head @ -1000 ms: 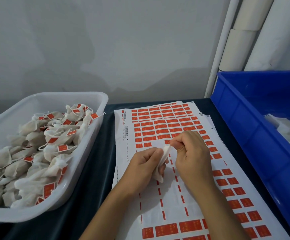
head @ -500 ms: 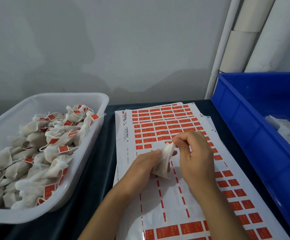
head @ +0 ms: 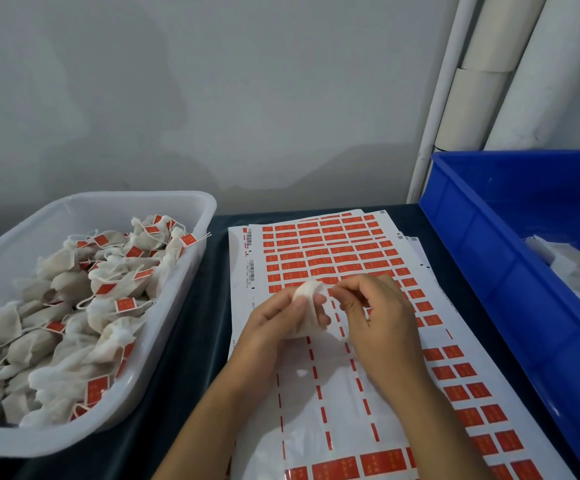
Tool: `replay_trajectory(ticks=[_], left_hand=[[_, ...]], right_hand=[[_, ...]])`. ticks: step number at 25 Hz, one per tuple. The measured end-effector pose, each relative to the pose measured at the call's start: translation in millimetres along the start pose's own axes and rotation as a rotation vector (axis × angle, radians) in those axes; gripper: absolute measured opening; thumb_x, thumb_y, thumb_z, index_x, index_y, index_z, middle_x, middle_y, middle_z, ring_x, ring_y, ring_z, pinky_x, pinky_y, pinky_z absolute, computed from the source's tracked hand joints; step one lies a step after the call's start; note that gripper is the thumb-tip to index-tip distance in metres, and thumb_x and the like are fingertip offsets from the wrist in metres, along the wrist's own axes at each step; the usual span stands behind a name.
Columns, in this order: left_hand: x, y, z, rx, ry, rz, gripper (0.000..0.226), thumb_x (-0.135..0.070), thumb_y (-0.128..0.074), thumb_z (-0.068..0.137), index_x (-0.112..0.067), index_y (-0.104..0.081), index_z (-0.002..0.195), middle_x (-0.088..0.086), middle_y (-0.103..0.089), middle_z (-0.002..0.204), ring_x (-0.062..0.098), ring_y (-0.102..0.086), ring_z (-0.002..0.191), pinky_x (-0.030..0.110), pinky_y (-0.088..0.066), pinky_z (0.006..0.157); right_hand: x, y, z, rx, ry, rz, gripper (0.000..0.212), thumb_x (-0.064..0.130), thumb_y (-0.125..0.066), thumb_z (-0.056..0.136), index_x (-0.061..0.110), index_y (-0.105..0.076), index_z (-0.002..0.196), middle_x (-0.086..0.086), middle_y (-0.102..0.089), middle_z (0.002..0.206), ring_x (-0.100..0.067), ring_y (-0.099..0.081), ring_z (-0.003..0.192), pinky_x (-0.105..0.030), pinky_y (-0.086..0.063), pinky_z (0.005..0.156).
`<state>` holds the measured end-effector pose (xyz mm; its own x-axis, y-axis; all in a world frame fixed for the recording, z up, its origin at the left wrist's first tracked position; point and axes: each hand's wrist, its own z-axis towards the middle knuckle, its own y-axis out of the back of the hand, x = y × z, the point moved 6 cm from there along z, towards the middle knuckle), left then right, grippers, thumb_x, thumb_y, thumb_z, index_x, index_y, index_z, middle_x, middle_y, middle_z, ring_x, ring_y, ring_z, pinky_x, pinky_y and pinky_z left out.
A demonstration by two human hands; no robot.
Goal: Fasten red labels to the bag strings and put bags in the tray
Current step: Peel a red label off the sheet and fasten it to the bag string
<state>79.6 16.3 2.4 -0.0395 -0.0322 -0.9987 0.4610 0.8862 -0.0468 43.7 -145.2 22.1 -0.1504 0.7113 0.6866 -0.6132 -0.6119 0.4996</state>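
Observation:
My left hand point(head: 281, 317) grips a small white cloth bag point(head: 308, 299) over the sheets of red labels point(head: 333, 251) in the middle of the table. My right hand point(head: 375, 313) is beside it, thumb and forefinger pinched together at the bag's top, where its string would be; the string itself is too thin to make out. The white tray point(head: 191, 216) on the left holds several bags with red labels on their strings.
A blue bin point(head: 489, 258) with unlabelled white bags point(head: 572, 268) stands on the right. White pipes point(head: 461, 98) run up the wall behind it. Dark cloth covers the table between tray and sheets.
The bag has turned in my left hand, from hanging down flat to bunched upright. My right hand's pinch has stayed at its top.

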Motion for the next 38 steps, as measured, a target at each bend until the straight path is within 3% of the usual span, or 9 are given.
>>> replay_trajectory(ticks=[2, 6, 11, 14, 18, 21, 24, 32, 38], left_hand=[[-1.5, 1.0, -0.1, -0.032, 0.001, -0.083, 0.047, -0.069, -0.061, 0.089, -0.038, -0.073, 0.122, -0.003, -0.072, 0.125, 0.028, -0.066, 0.121, 0.048, -0.053, 0.106], [-6.7, -0.1, 3.0, -0.128, -0.007, -0.051, 0.034, -0.066, -0.054, 0.095, -0.055, -0.067, 0.125, -0.020, -0.070, 0.130, 0.014, -0.068, 0.121, 0.044, -0.057, 0.103], [-4.3, -8.3, 3.5, -0.107, -0.071, 0.124, 0.037, -0.054, -0.052, 0.102, -0.026, -0.076, 0.106, -0.002, -0.077, 0.104, 0.023, -0.073, 0.101, 0.030, -0.063, 0.085], [-1.0, -11.4, 2.9, -0.082, -0.051, 0.244, 0.033, -0.053, -0.058, 0.093, -0.025, -0.073, 0.090, 0.002, -0.073, 0.090, 0.022, -0.070, 0.088, 0.023, -0.059, 0.074], [4.2, -12.5, 3.0, -0.080, -0.038, 0.364, 0.017, -0.042, -0.061, 0.101, -0.032, -0.075, 0.100, -0.016, -0.076, 0.099, 0.006, -0.072, 0.098, 0.024, -0.057, 0.084], [5.1, -10.5, 3.0, -0.163, -0.059, 0.426, 0.015, -0.036, -0.062, 0.103, -0.029, -0.074, 0.097, -0.013, -0.075, 0.093, 0.009, -0.071, 0.094, 0.023, -0.058, 0.082], [5.7, -8.7, 3.9, -0.169, -0.073, 0.461, 0.017, -0.034, -0.061, 0.103, -0.028, -0.074, 0.093, -0.011, -0.073, 0.087, 0.011, -0.070, 0.089, 0.022, -0.059, 0.078], [7.9, -9.8, 2.5, -0.257, -0.066, 0.527, 0.012, -0.036, -0.066, 0.096, -0.034, -0.069, 0.085, -0.025, -0.070, 0.084, -0.001, -0.068, 0.086, 0.009, -0.052, 0.063], [7.9, -8.8, 1.5, -0.290, -0.096, 0.518, 0.010, -0.029, -0.072, 0.094, -0.035, -0.068, 0.087, -0.029, -0.068, 0.088, -0.005, -0.066, 0.088, 0.002, -0.048, 0.064]], right_hand=[[5.6, -4.7, -2.2, 0.040, 0.069, -0.059, 0.021, 0.041, -0.061, 0.091, 0.027, -0.073, 0.102, 0.010, -0.070, 0.102, -0.005, -0.060, 0.088, -0.013, -0.045, 0.083], [16.0, -8.2, -5.9, 0.070, 0.201, -0.118, 0.020, 0.041, -0.059, 0.096, 0.026, -0.071, 0.102, 0.008, -0.072, 0.102, -0.004, -0.057, 0.089, -0.010, -0.040, 0.086], [24.7, -1.5, -5.3, 0.044, 0.261, -0.030, 0.017, 0.042, -0.057, 0.099, 0.029, -0.066, 0.105, 0.013, -0.066, 0.109, -0.003, -0.057, 0.100, -0.007, -0.045, 0.089], [24.4, -0.6, -3.3, 0.068, 0.194, 0.043, 0.012, 0.044, -0.056, 0.099, 0.035, -0.062, 0.105, 0.023, -0.061, 0.111, 0.003, -0.056, 0.108, -0.003, -0.044, 0.092], [19.6, -9.7, -3.5, 0.227, 0.018, 0.233, 0.013, 0.049, -0.055, 0.091, 0.040, -0.064, 0.097, 0.029, -0.066, 0.095, 0.007, -0.062, 0.103, -0.001, -0.048, 0.079], [16.8, -9.1, -2.4, 0.207, 0.008, 0.197, 0.002, 0.040, -0.062, 0.094, 0.042, -0.062, 0.094, 0.033, -0.063, 0.090, 0.010, -0.060, 0.101, 0.002, -0.045, 0.076], [11.7, -9.9, -1.9, 0.213, -0.012, 0.155, 0.018, 0.027, -0.068, 0.096, 0.042, -0.061, 0.091, 0.034, -0.061, 0.088, 0.011, -0.059, 0.101, 0.003, -0.044, 0.075], [4.7, -5.4, 0.9, 0.289, -0.114, 0.206, 0.018, 0.032, -0.068, 0.096, 0.046, -0.063, 0.086, 0.034, -0.065, 0.090, 0.013, -0.060, 0.097, 0.001, -0.048, 0.067], [1.3, -6.5, 1.0, 0.302, -0.108, 0.202, 0.012, 0.032, -0.068, 0.096, 0.043, -0.067, 0.094, 0.030, -0.067, 0.091, 0.011, -0.063, 0.096, -0.002, -0.050, 0.072]])
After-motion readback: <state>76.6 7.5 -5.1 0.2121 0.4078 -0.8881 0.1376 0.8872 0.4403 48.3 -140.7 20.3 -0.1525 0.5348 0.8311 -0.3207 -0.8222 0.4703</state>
